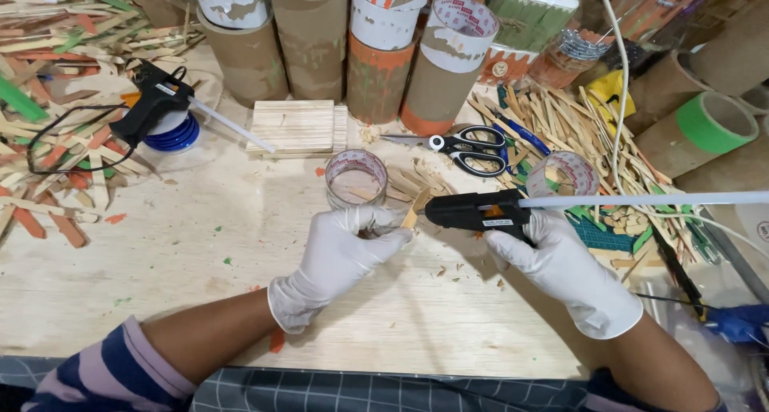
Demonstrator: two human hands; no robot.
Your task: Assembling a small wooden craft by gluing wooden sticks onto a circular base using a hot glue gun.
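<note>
Upper left we note a second black glue gun (155, 100); centre, black-handled steel scissors (473, 148); along the top, brown cardboard tubes (311, 36).

Green-and-white carton (530, 8), perhaps a package, stands at the back among cardboard tubes (312, 36).

There is one view only, from a camera worn on the person's head, so nothing is shared with a second view. It looks steeply down and forward over the wooden surface (200, 244), close enough that both forearms enter from the bottom edge. The left hand (340, 256) and the right hand (565, 268) meet near the middle, where their grip lies. Beyond the grip, at the top edge, stand cardboard tubes (312, 36). Left of the grip, the frame reaches a second glue gun (156, 100).
</note>
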